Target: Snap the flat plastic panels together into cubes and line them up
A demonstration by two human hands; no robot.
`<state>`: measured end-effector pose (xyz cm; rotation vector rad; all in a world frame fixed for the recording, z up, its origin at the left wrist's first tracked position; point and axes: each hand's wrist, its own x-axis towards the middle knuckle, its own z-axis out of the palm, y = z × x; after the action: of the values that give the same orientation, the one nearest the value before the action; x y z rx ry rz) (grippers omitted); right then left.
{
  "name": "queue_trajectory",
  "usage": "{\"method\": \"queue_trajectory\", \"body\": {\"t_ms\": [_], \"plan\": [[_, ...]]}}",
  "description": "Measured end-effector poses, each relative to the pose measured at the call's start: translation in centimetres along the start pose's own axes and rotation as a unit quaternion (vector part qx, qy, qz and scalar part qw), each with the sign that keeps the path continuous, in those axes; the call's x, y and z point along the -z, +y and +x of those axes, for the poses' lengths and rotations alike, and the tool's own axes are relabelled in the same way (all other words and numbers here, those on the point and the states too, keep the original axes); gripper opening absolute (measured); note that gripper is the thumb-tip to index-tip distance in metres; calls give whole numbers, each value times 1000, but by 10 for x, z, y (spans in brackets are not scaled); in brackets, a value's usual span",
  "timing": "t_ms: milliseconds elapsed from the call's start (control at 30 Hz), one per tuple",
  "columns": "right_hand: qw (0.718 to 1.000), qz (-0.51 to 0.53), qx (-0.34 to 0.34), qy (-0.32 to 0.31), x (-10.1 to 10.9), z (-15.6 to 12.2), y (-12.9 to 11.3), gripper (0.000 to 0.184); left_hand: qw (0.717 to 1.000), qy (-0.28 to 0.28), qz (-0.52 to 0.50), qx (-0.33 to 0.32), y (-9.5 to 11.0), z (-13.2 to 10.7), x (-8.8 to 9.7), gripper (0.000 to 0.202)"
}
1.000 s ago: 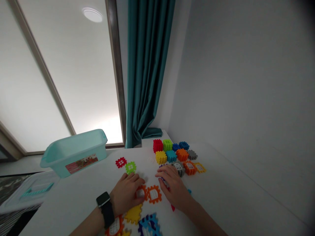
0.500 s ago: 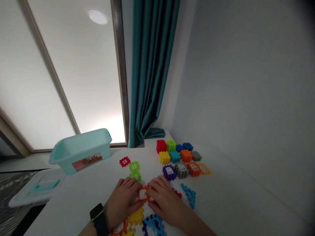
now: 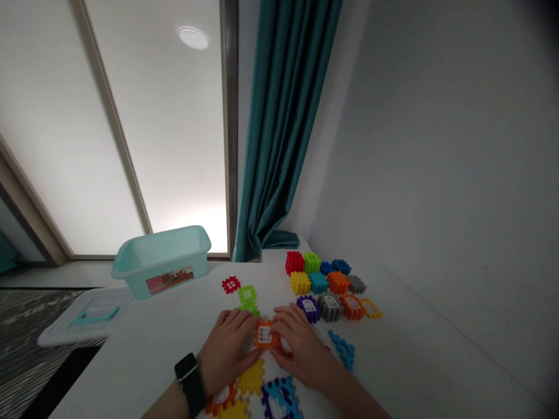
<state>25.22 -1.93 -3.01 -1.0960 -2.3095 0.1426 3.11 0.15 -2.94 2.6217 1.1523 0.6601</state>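
An orange interlocking block tile (image 3: 264, 334) with a white window insert lies between my two hands, low in the middle of the head view. My left hand (image 3: 227, 349), with a dark watch on its wrist, grips the tile's left side between fingers and thumb. On the other side my right hand (image 3: 301, 344) closes on its right edge. Beneath those right fingers shows part of another reddish tile with a white middle, mostly covered. Close to my wrists lie a yellow tile (image 3: 251, 378) and a purple and blue tile (image 3: 282, 398). Green tiles (image 3: 248, 295) lie just beyond my fingers.
Stacks of coloured tiles (image 3: 338, 282) stand at the back right. A blue curved piece (image 3: 343, 349) lies right of my hand, and a red tile (image 3: 231, 284) behind the green ones. A mint tub (image 3: 161, 256) and its clear lid (image 3: 82, 320) are at left.
The view has swung slightly left, so everything sits further right. The orange tile shows more fully between my hands, which keep their hold on it.
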Motion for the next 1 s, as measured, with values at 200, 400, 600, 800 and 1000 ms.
{"method": "queue_trajectory", "body": {"t_ms": [200, 400, 600, 800, 1000], "plan": [[1000, -2, 16, -2, 5, 15, -6, 37, 998, 60, 26, -19, -9, -1, 3, 54], [999, -16, 44, 6, 6, 40, -16, 35, 992, 116, 39, 8, -16, -1, 12, 41], [999, 32, 4, 27, -8, 45, -22, 37, 988, 142, 54, 34, -19, -1, 14, 39], [994, 63, -35, 86, -18, 25, -26, 44, 989, 144, 29, 18, -18, -2, 10, 47], [990, 97, -25, 103, -14, 18, -21, 48, 987, 160, 6, -7, -15, -2, 1, 54]]}}
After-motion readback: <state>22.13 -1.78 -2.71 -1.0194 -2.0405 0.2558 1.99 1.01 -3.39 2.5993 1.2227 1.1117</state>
